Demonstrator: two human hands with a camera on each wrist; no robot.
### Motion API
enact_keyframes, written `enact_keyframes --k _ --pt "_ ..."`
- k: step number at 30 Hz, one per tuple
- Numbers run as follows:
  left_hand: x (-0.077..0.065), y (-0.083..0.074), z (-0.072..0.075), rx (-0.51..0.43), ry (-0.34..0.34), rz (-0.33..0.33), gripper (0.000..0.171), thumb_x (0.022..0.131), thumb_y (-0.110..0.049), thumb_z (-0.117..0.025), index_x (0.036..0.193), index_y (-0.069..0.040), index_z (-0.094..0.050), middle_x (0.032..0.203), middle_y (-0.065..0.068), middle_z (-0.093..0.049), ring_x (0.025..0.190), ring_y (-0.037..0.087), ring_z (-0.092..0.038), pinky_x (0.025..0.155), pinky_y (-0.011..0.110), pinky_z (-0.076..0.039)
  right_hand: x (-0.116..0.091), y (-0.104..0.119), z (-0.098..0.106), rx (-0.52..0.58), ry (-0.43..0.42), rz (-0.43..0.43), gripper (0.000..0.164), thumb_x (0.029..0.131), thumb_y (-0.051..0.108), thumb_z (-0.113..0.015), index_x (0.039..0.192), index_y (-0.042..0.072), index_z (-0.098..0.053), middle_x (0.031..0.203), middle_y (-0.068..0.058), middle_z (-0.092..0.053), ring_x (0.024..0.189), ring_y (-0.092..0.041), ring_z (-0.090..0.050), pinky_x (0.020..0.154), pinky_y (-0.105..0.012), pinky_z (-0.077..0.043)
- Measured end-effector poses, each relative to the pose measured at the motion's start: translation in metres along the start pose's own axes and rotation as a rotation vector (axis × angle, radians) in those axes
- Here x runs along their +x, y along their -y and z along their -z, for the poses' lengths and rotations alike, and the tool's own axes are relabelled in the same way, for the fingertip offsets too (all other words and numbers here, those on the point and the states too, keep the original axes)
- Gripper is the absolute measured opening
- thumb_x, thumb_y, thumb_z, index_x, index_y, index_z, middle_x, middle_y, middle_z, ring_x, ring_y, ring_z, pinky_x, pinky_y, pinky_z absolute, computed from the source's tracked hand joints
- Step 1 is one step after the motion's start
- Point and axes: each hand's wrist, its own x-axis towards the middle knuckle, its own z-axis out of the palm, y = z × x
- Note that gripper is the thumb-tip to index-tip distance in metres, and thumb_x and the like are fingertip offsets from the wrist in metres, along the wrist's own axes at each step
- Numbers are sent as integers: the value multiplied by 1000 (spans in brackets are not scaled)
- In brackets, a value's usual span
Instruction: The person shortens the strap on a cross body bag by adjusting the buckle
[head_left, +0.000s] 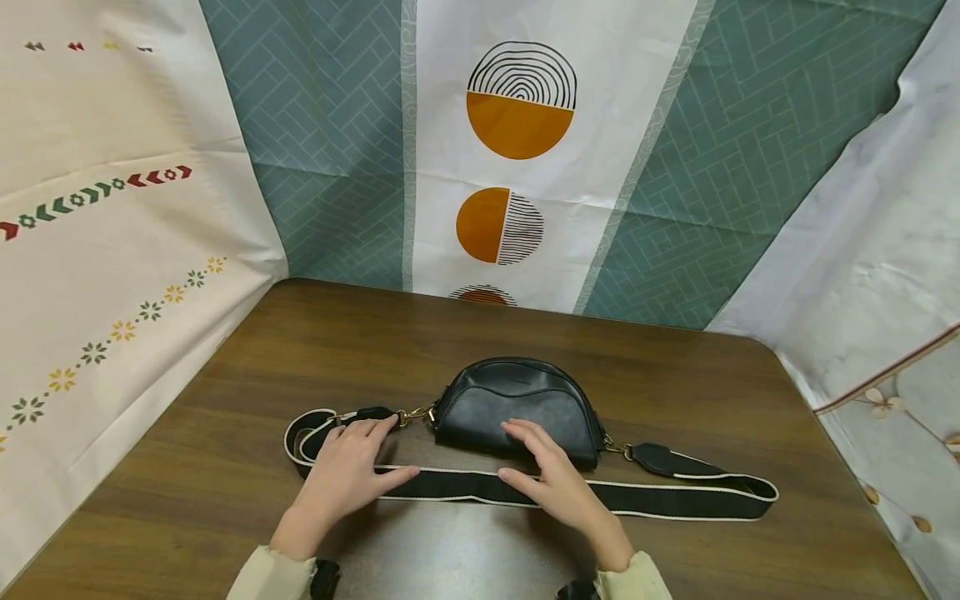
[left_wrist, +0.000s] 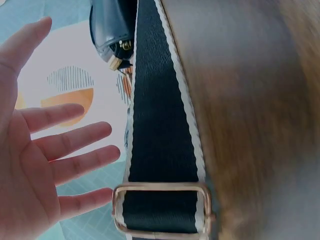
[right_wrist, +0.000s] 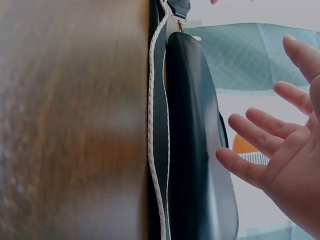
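A black half-moon handbag (head_left: 517, 408) stands on the table, its zipped curved edge upward. Its wide black strap (head_left: 660, 498) with white edging runs along the front of the bag and loops back at both ends to gold clips. My left hand (head_left: 347, 467) hovers over the strap's left part, fingers spread and holding nothing. In the left wrist view a gold slide buckle (left_wrist: 162, 187) sits on the strap beside the little finger. My right hand (head_left: 555, 479) is held in front of the bag with fingers extended, and the right wrist view shows it apart from the bag (right_wrist: 192, 140).
The brown wooden table (head_left: 375, 342) extends on all sides of the bag. A patterned cloth (head_left: 330, 167) hangs behind it, with a cream cloth (head_left: 97, 292) on the left and a white one (head_left: 862, 275) on the right.
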Motion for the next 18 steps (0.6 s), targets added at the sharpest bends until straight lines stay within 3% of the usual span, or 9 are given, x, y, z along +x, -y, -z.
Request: enact_keyframes --k 11,18 --pt "-7 9 8 -10 28 31 73 71 -57 -63 120 -3 -54 112 14 -56 106 31 -50 85 54 -34 2 0 -9 4 21 31 52 85 29 -61 129 5 -45 132 -9 -40 122 -20 -36 93 -47 -33" --pt "-12 16 10 -30 19 24 71 71 -50 -66 118 1 -54 111 15 -57 104 32 -51 84 55 -34 3 0 -15 -9 38 36 50 84 21 -63 128 6 -45 131 -9 -41 121 -20 -37 93 -45 -34"
